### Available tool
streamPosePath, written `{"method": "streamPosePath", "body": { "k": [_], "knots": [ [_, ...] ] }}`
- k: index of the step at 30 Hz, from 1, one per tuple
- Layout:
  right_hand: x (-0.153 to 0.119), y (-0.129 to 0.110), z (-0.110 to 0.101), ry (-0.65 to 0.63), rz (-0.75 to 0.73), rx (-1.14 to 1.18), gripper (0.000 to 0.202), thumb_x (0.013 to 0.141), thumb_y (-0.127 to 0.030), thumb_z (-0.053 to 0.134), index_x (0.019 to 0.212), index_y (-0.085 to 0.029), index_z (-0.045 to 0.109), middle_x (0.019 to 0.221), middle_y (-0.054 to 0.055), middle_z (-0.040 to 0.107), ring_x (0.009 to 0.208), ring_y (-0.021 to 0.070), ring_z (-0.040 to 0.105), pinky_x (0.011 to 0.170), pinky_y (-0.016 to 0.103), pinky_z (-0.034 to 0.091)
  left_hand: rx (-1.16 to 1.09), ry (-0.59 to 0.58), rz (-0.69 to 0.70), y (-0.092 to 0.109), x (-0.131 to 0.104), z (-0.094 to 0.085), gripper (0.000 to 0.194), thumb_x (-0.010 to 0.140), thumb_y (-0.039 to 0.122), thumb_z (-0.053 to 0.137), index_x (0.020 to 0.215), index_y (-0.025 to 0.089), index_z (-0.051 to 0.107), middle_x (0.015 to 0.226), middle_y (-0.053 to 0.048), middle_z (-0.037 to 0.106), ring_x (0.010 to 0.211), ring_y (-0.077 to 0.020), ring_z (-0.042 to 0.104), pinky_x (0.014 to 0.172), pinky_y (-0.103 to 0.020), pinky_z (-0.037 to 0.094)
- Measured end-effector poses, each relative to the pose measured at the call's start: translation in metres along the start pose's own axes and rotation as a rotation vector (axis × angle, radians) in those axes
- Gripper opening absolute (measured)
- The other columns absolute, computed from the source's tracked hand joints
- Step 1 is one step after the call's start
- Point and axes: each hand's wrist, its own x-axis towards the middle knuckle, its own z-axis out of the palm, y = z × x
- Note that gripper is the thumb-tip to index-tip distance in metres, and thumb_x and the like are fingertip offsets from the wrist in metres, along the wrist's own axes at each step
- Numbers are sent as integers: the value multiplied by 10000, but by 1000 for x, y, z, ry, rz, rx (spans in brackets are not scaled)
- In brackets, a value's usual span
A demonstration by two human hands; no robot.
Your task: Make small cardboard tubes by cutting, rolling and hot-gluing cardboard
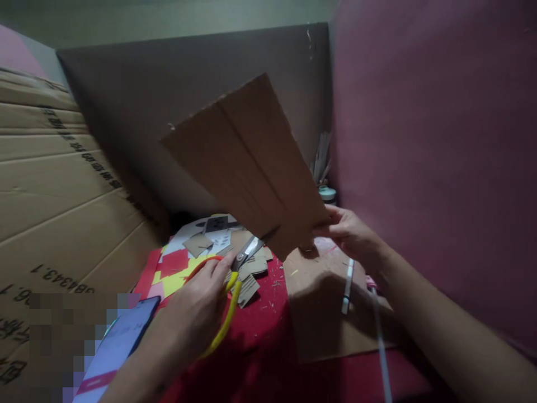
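My left hand [203, 305] is closed on a pair of scissors [235, 285] with yellow and orange handles. The blades are partly spread and meet the lower edge of a brown cardboard sheet [247, 162]; one blade lies across its face. My right hand [346, 232] pinches that sheet by its lower right edge and keeps it raised and tilted above the table. A long crease runs down the sheet. Beneath my right forearm lies another flat piece of cardboard [319, 324], with a white pen [348, 286] on it.
Cardboard scraps [249, 288], red paper [175, 262] and yellow paper litter the red tabletop [268, 336]. A phone [121, 341] lies at the left. A large printed cardboard panel [62, 184] stands left, a pink wall [432, 140] right. A lidded container [327, 195] stands behind.
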Motion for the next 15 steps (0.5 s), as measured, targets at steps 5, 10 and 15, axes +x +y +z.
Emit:
{"method": "streamPosePath", "body": {
  "k": [5,10,15],
  "knots": [
    [6,-29,5,26,13,-222,275,479,-92,754,739,-149,686,702,8,676,619,138,589,590,276,468,96,-137,15,9,10,-3,549,805,109,324,1350,165,307,1060,-147,556,868,-262,568,672,-356,456],
    [17,-23,8,49,-9,-98,299,460,-152,784,742,-144,683,738,21,695,653,160,617,683,333,493,134,-173,-5,5,20,0,599,740,55,335,1333,139,332,1076,-151,533,939,-274,534,731,-370,452],
    [23,8,-2,124,-73,19,331,497,-160,751,819,-179,674,804,12,705,749,176,633,804,366,478,185,-138,-44,-17,19,15,640,708,69,369,1346,84,317,1062,-173,526,987,-302,500,793,-414,437]
  ]
}}
